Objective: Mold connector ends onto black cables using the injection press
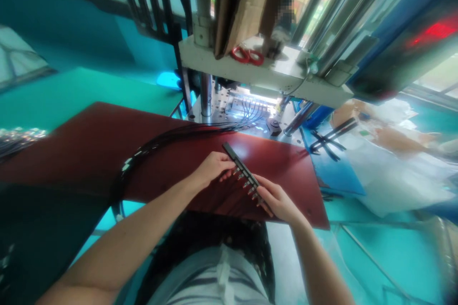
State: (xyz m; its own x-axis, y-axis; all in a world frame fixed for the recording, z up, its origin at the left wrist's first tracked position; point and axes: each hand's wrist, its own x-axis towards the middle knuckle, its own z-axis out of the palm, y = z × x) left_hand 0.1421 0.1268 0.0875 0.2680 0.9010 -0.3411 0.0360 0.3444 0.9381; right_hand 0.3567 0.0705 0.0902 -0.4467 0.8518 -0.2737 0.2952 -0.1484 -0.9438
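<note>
A dark metal bar (240,164) with a row of several small shiny pieces along its lower side is held tilted above the red-brown table (286,159). My left hand (216,167) pinches it by its middle-left part, thumb and fingers closed. Around its lower right end, the fingers of my right hand (275,198) are closed too. Behind the bar, a bundle of black cables (171,134) runs from the left side of the table into the lit bed of a press (250,109). What the small pieces are is too blurred to tell.
The press's pale crossbeam (279,76) spans above its bed, with red-handled scissors (247,55) on it. Steel columns (206,95) stand at its sides. Pliers-like black tools (331,140) lie on a blue surface (338,176) to the right, near white bags (390,176).
</note>
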